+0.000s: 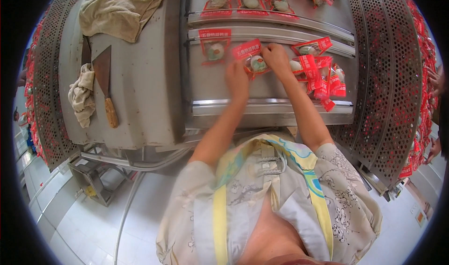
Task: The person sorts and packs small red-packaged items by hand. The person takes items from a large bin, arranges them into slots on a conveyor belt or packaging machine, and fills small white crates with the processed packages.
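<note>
Pack [256,62], red-topped with a clear window on a pale, egg-like item, sits between the two hands over the steel table [206,84]. Clock read from this pack.

Left hand [237,80] at 7 o'clock, close by the pack's lower left edge. Blurred; how far its grip is open, and whether it has hold of anything, cannot be told. Right hand [277,59] at 3 o'clock, fingers curled in at the pack's right edge, thumb side near it. Contact likely; firmness of that grip cannot be told.

Second pack [215,51] at 9 o'clock, flat, apart. Heap of packs [322,75] at 4 o'clock, overlapping, some tilted. Near rail [271,108] at 6.

Risks, as judged: film looks slick, so a light edge hold could let the pack twist or slip. Right forearm runs beside the heap; an outward swing could knock packs toward the rail. Overlapped packs may drag one another if one is pulled. Scraper [105,80] well off at 9, bare blade; a wide left reach could catch it.
</note>
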A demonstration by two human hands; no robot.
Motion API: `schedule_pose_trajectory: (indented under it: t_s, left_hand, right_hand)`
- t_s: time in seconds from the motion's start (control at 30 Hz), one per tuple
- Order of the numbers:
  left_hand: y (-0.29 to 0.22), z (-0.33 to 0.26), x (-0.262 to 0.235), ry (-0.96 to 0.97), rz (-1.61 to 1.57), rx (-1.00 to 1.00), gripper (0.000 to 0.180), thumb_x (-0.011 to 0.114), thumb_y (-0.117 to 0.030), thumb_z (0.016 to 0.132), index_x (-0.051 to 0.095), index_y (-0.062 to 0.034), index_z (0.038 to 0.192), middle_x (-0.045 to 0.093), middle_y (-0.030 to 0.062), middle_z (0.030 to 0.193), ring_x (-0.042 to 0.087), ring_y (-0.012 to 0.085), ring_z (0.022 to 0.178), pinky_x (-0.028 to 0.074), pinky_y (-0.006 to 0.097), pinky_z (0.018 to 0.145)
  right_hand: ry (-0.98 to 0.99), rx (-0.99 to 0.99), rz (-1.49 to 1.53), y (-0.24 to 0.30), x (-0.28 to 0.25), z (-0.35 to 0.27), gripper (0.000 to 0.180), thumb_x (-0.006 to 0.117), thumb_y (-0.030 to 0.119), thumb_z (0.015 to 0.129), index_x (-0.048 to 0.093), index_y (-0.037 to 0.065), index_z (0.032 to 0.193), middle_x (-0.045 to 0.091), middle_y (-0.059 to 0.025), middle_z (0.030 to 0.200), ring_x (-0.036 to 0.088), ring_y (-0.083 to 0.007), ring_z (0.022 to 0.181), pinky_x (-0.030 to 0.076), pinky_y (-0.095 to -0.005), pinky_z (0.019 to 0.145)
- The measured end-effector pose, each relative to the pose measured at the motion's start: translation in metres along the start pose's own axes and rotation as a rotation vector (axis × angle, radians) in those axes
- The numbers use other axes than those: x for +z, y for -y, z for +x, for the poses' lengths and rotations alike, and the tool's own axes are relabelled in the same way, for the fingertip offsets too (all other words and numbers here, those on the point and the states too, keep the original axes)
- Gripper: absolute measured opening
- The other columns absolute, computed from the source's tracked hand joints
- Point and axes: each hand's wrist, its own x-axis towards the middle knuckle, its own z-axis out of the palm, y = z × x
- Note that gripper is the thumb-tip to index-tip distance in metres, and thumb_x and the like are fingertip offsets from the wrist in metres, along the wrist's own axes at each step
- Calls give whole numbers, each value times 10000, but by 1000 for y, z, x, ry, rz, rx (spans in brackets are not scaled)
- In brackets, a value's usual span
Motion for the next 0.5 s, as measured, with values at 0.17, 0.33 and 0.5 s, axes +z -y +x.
schedule_pose_trajectory:
  t_s: [0.17,0.33,0.5]
  left_hand:
    - [0,23,10,65,-57,-68,139,514,-171,878,533,-35,898,567,31,755,534,102,601,455,245,476]
    - [-6,17,23,79,-79,41,240,494,-209,870,590,11,876,613,69,771,575,152,700,461,293,615]
    - [-1,2,9,54,-62,-78,297,518,-276,888,589,5,953,629,87,820,596,165,734,472,289,639]
  right_hand:
    - [-170,-19,77,-6,5,11,337,542,307,785,635,-17,787,597,-254,813,570,-417,827,441,-456,726]
    - [-191,-11,93,-16,10,20,329,551,311,767,643,-4,758,607,-233,782,578,-407,787,452,-443,702]
    - [195,139,-31,-23,2,27,346,622,349,674,677,26,782,640,-170,720,633,-286,718,476,-368,683]
